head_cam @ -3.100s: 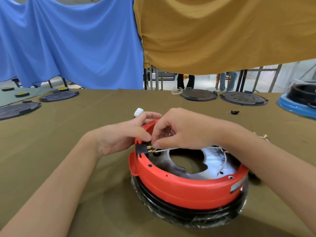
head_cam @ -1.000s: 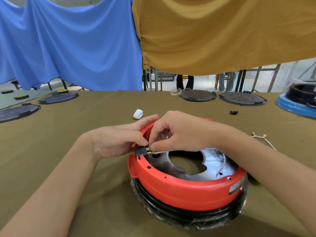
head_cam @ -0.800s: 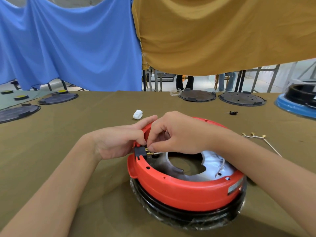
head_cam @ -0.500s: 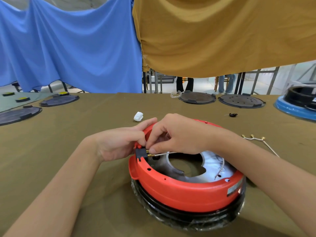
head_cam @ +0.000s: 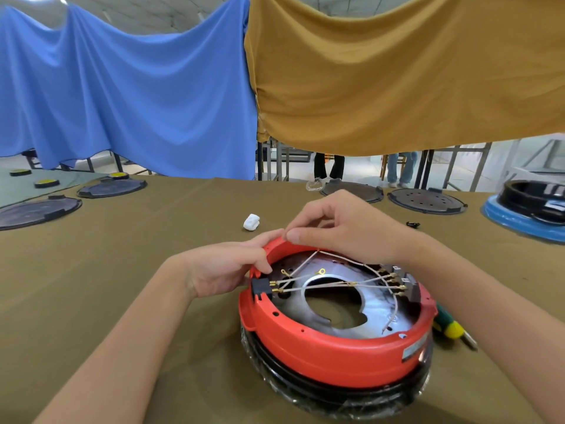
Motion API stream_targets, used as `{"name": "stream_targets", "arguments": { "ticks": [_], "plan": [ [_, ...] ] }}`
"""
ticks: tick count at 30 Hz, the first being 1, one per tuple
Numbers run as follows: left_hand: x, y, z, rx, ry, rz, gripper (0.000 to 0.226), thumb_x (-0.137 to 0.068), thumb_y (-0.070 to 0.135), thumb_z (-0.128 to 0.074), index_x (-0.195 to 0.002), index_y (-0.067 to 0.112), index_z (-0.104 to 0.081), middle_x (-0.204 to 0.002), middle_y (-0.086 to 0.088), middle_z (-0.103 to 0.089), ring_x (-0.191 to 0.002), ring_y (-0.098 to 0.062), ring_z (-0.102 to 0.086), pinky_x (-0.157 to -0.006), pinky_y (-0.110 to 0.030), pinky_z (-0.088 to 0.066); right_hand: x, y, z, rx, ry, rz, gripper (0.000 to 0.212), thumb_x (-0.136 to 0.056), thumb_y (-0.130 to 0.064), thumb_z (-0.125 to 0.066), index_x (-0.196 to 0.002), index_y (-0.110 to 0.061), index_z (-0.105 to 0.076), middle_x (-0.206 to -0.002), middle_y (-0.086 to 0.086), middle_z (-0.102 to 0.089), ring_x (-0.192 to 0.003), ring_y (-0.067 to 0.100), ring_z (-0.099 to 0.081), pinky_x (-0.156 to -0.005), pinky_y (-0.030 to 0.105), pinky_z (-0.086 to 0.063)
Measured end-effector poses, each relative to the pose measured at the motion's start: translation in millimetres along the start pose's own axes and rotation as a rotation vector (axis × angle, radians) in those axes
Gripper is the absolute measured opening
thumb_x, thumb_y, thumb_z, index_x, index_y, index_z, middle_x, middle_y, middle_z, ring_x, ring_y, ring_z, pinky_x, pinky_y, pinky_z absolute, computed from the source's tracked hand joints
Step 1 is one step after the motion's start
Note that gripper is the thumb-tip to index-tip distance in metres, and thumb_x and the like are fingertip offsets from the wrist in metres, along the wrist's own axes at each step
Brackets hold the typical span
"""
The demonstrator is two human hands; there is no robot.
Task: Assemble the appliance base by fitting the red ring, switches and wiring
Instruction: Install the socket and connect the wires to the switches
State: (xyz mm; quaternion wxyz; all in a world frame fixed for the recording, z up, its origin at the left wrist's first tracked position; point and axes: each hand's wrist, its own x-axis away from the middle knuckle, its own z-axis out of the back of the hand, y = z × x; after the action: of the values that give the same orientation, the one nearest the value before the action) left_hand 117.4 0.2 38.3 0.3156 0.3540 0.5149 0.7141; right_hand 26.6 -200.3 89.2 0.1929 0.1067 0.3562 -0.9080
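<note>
The red ring [head_cam: 330, 359] sits on a black base [head_cam: 305, 390] wrapped in clear film, just in front of me. A black switch [head_cam: 261, 289] is set in the ring's left wall, and a second switch block [head_cam: 406, 283] sits on the right side. Thin white wires [head_cam: 324, 286] with brass terminals run between them over the metal plate [head_cam: 376, 304]. My left hand [head_cam: 226, 264] grips the ring's far-left rim, thumb inside above the black switch. My right hand [head_cam: 345, 228] hovers over the far rim; one wire rises in a peak to its underside, apparently held there.
A green and yellow screwdriver [head_cam: 449, 325] lies right of the ring, under my right forearm. A small white part [head_cam: 251, 222] and a small black clip [head_cam: 412, 224] lie farther back. Dark round lids [head_cam: 426, 201] and a blue-rimmed base [head_cam: 526, 215] stand along the table's far edge.
My right hand has left the black switch and risen toward the far rim, drawing a wire up. The wires inside the ring are now uncovered. My left hand stays on the rim.
</note>
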Motion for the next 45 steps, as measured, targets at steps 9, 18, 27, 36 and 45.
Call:
{"name": "stream_targets", "arguments": {
  "ticks": [9,18,27,36,45],
  "plan": [
    [-13,-6,-1,0.104,0.202,-0.028,0.052,-0.089,0.003,-0.049,-0.130,0.033,-0.060,-0.118,-0.005,-0.067,-0.095,-0.017,-0.063,-0.086,-0.033,-0.050,60,55,28,-0.018,0.558,-0.256,0.013,-0.093,-0.022,-0.064,-0.095,-0.029,-0.075,-0.086,-0.015,-0.073,-0.080,-0.003,-0.065,-0.070,0.013,-0.050],
    [-26,-15,-16,0.190,0.440,-0.158,0.043,-0.093,-0.001,-0.045,-0.127,0.020,-0.064,-0.123,-0.010,-0.069,-0.102,-0.024,-0.067,-0.096,-0.039,-0.052,84,90,23,-0.256,0.497,-0.494,0.023,-0.098,-0.036,-0.057,-0.096,-0.020,-0.074,-0.087,0.000,-0.074,-0.083,0.015,-0.070,-0.066,0.020,-0.051],
    [-28,-19,-19,0.333,0.453,-0.266,0.051,-0.087,-0.003,-0.034,-0.122,0.014,-0.067,-0.121,-0.003,-0.072,-0.104,-0.023,-0.071,-0.087,-0.039,-0.052,91,98,38,-0.469,0.382,-0.499,0.042,-0.102,-0.048,-0.043,-0.111,-0.017,-0.070,-0.100,0.000,-0.076,-0.095,0.015,-0.072,-0.085,0.030,-0.056],
    [-30,-16,-19,0.260,0.473,-0.225,0.048,-0.094,0.003,-0.033,-0.123,0.019,-0.067,-0.118,0.003,-0.073,-0.100,-0.012,-0.072,-0.077,-0.024,-0.054,106,125,67,-0.164,0.809,-0.744,0.014,-0.093,-0.013,-0.057,-0.086,-0.016,-0.068,-0.090,0.006,-0.069,-0.091,0.023,-0.065,-0.088,0.043,-0.056],
    [-34,-22,1,0.026,0.435,-0.257,0.058,-0.075,0.006,-0.036,-0.115,0.025,-0.073,-0.122,0.003,-0.071,-0.114,-0.012,-0.066,-0.094,-0.033,-0.044,107,155,58,0.353,0.349,-0.929,0.024,-0.089,-0.024,-0.070,-0.113,-0.026,-0.066,-0.121,0.004,-0.061,-0.120,0.027,-0.051,-0.101,0.044,-0.048]
  ]
}}
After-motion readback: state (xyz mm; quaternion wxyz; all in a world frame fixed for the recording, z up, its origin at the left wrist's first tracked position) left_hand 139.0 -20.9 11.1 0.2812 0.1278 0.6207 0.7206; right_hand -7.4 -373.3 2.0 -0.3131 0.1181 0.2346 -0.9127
